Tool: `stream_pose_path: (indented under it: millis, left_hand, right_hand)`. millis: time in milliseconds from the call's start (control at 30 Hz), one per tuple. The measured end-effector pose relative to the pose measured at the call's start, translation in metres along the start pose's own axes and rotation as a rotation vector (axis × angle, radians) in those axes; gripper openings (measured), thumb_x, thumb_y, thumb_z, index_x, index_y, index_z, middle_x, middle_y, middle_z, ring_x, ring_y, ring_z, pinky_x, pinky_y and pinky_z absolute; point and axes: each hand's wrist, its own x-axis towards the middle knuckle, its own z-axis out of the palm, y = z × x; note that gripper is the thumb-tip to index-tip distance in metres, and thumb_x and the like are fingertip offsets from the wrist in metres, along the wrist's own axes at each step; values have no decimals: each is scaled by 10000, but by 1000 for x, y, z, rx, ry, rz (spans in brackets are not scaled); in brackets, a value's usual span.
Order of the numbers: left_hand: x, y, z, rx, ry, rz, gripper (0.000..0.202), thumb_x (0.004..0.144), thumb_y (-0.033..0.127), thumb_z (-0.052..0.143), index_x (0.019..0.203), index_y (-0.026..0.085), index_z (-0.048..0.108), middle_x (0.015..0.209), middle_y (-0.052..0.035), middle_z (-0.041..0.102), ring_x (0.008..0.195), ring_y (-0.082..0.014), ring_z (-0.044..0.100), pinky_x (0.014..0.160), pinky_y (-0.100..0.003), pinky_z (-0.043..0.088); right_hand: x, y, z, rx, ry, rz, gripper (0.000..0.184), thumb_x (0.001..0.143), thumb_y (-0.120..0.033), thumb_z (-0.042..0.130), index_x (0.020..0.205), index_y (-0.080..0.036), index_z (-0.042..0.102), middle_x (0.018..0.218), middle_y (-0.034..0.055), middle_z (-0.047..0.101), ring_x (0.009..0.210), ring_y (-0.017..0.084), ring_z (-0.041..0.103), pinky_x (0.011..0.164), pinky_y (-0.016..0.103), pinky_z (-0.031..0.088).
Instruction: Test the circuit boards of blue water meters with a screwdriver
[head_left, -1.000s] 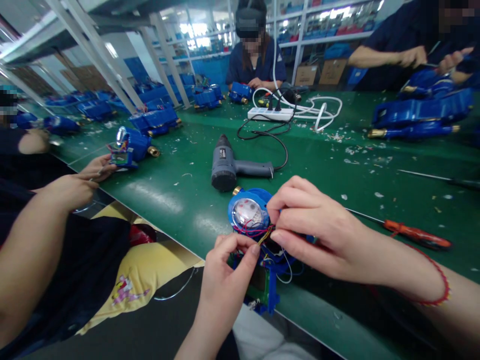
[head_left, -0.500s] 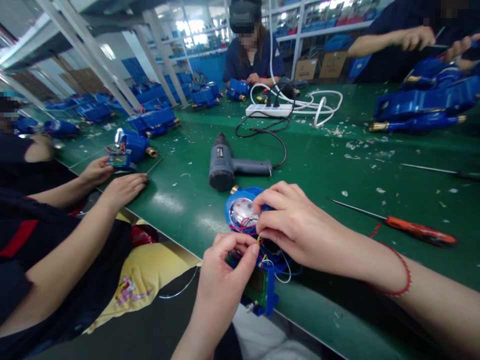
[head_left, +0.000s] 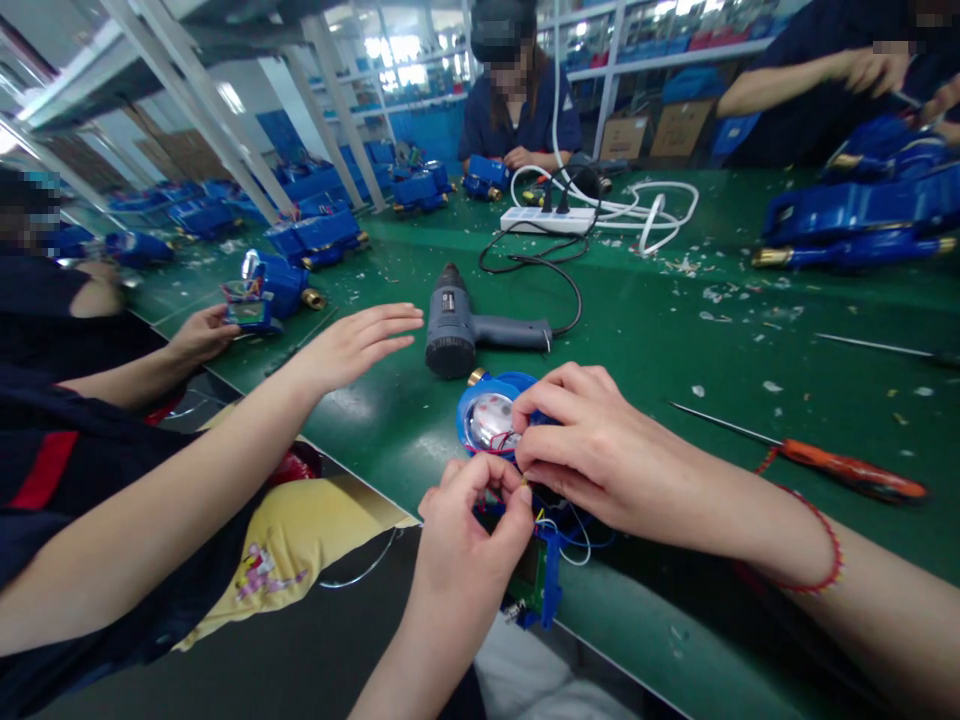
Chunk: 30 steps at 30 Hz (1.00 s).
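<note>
My left hand (head_left: pixel 476 530) pinches a thin yellow wire (head_left: pixel 525 483) between thumb and forefinger. Right beside it, my right hand (head_left: pixel 581 445) is closed with its fingertips at the same wires; what exactly they grip is hidden behind the fingers. Under both hands lies a blue water meter (head_left: pixel 466 420) with a brass fitting and a clear-covered round face, where red and black wires run. A green circuit board in a blue frame (head_left: pixel 551 575) hangs by coloured wires at the table's edge, partly covered by my left hand.
A grey heat gun (head_left: pixel 452 325) lies beyond the meter, its cord leading to a white power strip (head_left: pixel 547 220). An orange-handled screwdriver (head_left: pixel 855 470) is at right. A co-worker's hand (head_left: pixel 367 345) reaches over the green table from the left. More blue meters (head_left: pixel 862 215) stand around.
The co-worker's nearer hand on the left has lifted from the table and reached toward the heat gun. My hands stay pinched at the wires; the view has shifted slightly.
</note>
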Motion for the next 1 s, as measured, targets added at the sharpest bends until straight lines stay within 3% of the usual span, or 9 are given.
stream_pose_path:
  millis: [200,400,633,733,900,1000]
  left_hand:
    - [4,10,6,270,56,-5,123,677,134,522,594,214,479,617,7,542,703,-224,537,679,-354,314]
    - [4,8,7,411,63,45,109,739,152,530,647,211,537,657,3,602,728,-236,568,696,-372,298]
    - [3,7,9,331,94,78,116,743,153,593,807,230,652,716,-19,668,737,-250,595,697,-365,320]
    - [2,7,8,328,76,63,97,747,143,589,765,214,652,698,-20,662,732,-252,598,699,-367,321]
    - [-1,0,7,184,76,78,168,712,148,616,822,246,697,749,-17,691,776,-265,598,714,-367,334]
    - [-4,-6,4,69,76,86,84,749,211,600,751,239,679,725,-16,657,779,-256,568,733,-368,346]
  right_hand:
    - [1,-3,3,-100,14,-80,155,963,-135,482,890,-159,616,1087,79,544,1034,266,416,891,448,318]
    - [3,-10,3,-208,9,-147,237,1001,-156,394,895,-144,606,1119,92,576,1005,269,432,870,460,323]
    - [3,-16,4,-348,9,-192,250,998,-143,390,914,-111,623,1088,97,603,984,264,473,918,479,326]
    - [2,-16,3,-323,-5,-181,275,1009,-154,368,915,-107,622,1082,100,599,990,267,471,918,486,321]
    - [2,-26,-1,-117,-28,-198,238,1014,-164,381,885,-138,579,1053,64,585,988,244,458,885,450,338]
    - [0,-37,-11,33,-18,-210,184,994,-127,402,895,-145,557,1037,59,567,975,221,449,870,416,351]
